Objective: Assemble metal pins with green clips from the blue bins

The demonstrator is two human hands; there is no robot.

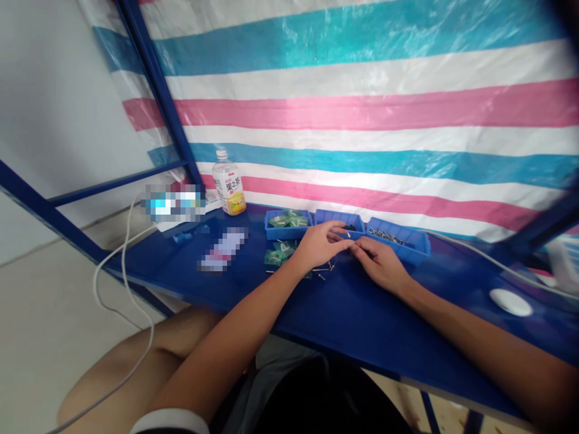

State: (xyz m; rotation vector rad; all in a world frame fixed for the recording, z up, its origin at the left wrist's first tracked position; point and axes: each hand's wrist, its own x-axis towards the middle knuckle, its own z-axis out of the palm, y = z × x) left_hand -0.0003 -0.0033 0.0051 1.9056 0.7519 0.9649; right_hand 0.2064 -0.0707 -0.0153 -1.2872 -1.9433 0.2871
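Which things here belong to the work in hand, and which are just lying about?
Likely the job's:
left blue bin, green packets
middle blue bin, dark pieces
right blue bin, metal pieces

Likely just lying about:
drink bottle
white oval object
pixelated flat item

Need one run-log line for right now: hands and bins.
left hand: close to right hand | right hand: near middle bin | grips: unclear | left bin: green packets | right bin: metal pins

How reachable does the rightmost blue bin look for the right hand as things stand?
Probably yes: the right hand is close to the rightmost blue bin, and nothing visible covers its open top.
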